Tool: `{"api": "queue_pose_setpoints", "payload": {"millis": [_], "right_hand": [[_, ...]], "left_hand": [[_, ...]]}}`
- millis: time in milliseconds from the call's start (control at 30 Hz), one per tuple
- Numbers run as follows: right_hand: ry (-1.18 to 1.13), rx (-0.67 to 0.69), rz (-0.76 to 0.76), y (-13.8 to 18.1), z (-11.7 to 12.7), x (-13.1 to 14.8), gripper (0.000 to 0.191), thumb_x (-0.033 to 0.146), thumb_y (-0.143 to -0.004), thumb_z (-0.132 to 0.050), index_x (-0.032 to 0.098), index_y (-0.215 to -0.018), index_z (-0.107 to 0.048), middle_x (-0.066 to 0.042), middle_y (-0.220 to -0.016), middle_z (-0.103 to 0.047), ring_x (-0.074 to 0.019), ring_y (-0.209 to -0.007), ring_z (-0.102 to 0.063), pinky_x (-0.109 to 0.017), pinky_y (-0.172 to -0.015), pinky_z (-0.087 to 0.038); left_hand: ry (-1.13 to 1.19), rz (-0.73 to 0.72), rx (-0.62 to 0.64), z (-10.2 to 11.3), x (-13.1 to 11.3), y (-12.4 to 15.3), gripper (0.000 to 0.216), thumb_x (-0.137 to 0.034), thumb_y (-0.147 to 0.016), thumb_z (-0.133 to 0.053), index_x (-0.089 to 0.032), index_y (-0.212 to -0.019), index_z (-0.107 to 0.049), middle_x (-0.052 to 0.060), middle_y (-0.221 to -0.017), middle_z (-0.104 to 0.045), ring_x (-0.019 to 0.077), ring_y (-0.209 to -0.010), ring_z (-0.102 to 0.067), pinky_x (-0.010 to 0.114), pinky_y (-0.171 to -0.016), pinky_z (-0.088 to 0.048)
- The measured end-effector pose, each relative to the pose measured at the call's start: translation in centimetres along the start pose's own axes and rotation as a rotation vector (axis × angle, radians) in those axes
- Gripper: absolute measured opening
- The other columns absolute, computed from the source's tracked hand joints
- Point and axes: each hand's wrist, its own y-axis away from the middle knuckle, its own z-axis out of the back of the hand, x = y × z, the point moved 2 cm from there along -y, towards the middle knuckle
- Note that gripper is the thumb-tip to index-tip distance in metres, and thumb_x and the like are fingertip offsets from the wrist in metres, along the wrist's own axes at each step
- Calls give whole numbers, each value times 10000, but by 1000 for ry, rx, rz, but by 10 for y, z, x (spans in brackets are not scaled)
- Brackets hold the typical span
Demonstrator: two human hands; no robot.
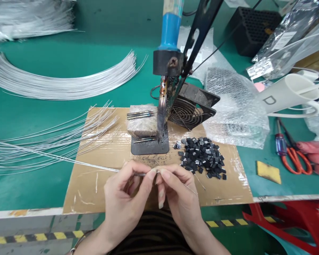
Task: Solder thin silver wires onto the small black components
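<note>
My left hand (pixel 131 198) is closed in a pinch around thin grey-white wires (pixel 101 166) that run in from the left. Right against it, my right hand (pixel 179 198) pinches at the wire ends between thumb and fingers. A fine wire (pixel 189 190) sticks out past my right thumb. The fingertips hide the exact point where the ends meet. Just beyond the hands, a soldering iron (pixel 171 32) on a black arm points down at a small dark plate (pixel 151 149). Small black square parts (pixel 202 156) lie in a pile to the right.
Cardboard (pixel 95 191) covers the bench under the hands. Behind stand a wrapped block (pixel 142 129) and a fan (pixel 191 109). Wire bundles (pixel 77 86) lie left. Bubble wrap (pixel 234 106), a white mug (pixel 284 94), red-handled scissors (pixel 295 163) and a yellow sponge (pixel 268 172) are right.
</note>
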Motion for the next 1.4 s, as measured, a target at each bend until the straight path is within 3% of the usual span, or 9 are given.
{"api": "queue_pose_setpoints", "payload": {"millis": [400, 900, 1167, 1400], "right_hand": [[97, 31, 79, 4, 8, 1, 154, 350, -890, -815, 213, -938, -869, -17, -736, -769, -100, -476, -668, -188, -446, -583], [204, 38, 104, 5, 13, -1, 82, 296, -909, -823, 216, -906, -842, -4, -715, -788, -98, -474, -686, -190, -497, -583], [237, 30, 91, 5, 16, 2, 123, 323, -890, -834, 200, -883, -833, -17, -706, -794, -116, -450, -678, -221, -478, -595], [197, 49, -18, 1, 13, 12, 126, 303, -833, -874, 192, -789, -833, 5, -645, -751, -96, -420, -644, -191, -433, -561]], "left_hand": [[67, 70, 19, 2, -7, -5, 123, -246, -959, -708, -215, -840, -700, -37, -672, -677, 78, -553, -537, 159, -503, -412], [45, 42, 12, 1, -4, 0, 103, -268, -961, -710, -208, -878, -694, -19, -689, -688, 88, -561, -575, 168, -517, -439], [28, 44, 46, 3, 1, 3, 139, -309, -965, -703, -201, -879, -686, -15, -665, -629, 97, -535, -531, 187, -500, -428], [-65, -11, 86, 7, -3, 0, 139, -293, -974, -689, -211, -863, -700, -31, -613, -562, 99, -522, -455, 198, -493, -387]]}}
